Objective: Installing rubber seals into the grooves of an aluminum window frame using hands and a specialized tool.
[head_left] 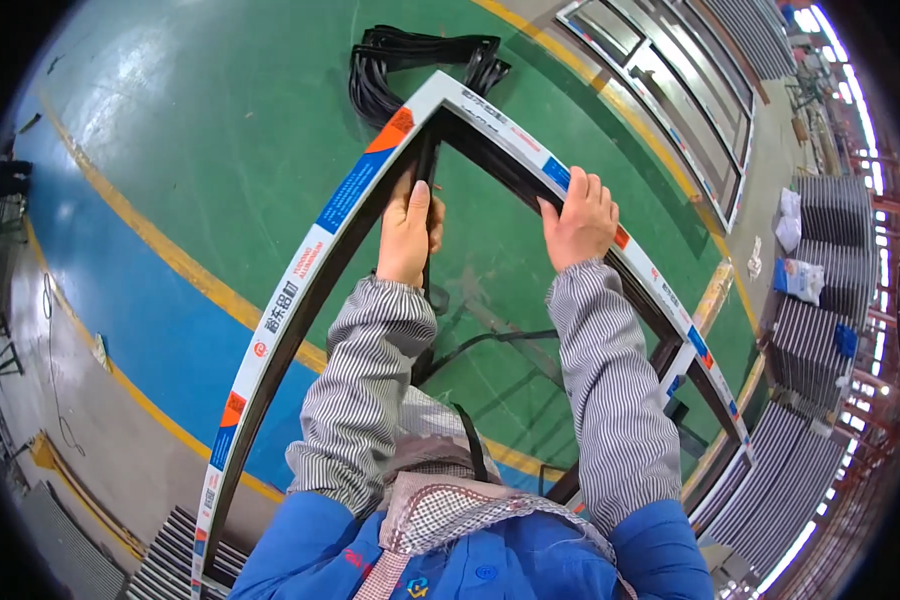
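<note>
A large aluminium window frame [315,250], white-faced with blue and orange labels and dark inner edges, stands before me with its corner pointing away. My left hand [408,235] is inside that corner, beside the left rail. Its fingers are curled and its thumb points up, closed around a black strip [428,172] that runs down from the corner. Part of its grip is hidden. My right hand [582,222] is wrapped over the right rail, fingers on the white face and thumb on the inner side. A black flexible length [485,340] curves below, within the frame's opening.
On the green floor [260,130] beyond the corner lies a coiled bundle of black strips [410,60]. Other framed panels [660,90] lie at the far right. Stacked grey profiles [820,260] and white-and-blue bags [798,280] line the right side. Yellow lines cross the floor.
</note>
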The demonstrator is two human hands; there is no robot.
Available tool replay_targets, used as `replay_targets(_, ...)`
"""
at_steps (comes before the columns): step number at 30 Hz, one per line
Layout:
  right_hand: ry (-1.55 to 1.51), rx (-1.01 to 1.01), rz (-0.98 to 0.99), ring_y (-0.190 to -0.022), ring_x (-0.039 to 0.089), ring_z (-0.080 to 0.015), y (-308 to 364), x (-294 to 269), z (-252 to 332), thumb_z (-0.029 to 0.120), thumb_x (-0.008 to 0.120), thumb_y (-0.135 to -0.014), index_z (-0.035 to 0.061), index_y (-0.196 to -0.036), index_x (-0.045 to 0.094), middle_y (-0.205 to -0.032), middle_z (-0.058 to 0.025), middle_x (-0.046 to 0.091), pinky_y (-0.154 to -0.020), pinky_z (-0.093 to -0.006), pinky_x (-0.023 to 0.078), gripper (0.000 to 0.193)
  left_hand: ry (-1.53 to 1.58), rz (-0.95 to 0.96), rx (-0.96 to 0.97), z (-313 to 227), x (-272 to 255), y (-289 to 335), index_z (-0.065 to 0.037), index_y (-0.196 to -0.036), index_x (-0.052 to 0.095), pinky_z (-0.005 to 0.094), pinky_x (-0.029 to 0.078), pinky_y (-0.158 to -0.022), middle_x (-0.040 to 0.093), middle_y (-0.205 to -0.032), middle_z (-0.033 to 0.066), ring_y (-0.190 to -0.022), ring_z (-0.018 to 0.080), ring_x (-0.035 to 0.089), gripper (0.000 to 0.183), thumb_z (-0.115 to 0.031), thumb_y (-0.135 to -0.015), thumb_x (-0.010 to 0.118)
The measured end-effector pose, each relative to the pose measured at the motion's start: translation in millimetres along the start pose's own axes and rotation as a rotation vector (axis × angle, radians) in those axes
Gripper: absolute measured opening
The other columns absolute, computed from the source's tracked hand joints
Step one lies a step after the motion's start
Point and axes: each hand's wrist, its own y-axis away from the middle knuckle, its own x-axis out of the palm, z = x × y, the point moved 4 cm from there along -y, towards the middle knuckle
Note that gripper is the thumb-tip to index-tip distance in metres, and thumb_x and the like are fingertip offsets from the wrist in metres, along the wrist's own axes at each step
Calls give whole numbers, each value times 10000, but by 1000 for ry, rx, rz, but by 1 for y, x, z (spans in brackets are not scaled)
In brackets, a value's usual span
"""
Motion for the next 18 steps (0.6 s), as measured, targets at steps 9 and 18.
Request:
replay_targets(9, -37, -105, -3, -987, 536, -293, -36, 13, 36, 301, 721, -745, 72, -1194, 443, -1077, -103, 546, -838, -408, 430, 575, 81, -82, -115, 5, -4, 0, -120, -1380, 375, 208, 293, -412, 432, -642, -1, -456, 62, 344, 408, -253, -996, 406)
replay_targets(18, -163, -130, 35, -1002, 542, -293, -54, 7, 59, 294, 707, -761, 73, -1164, 480, -1062, -109, 563, -850, -412, 413, 513, 215, -50, -220, 5, -14, -13, -136, -1243, 423, 223, 287, -423, 440, -661, 4, -462, 74, 346, 284, -280, -1000, 405)
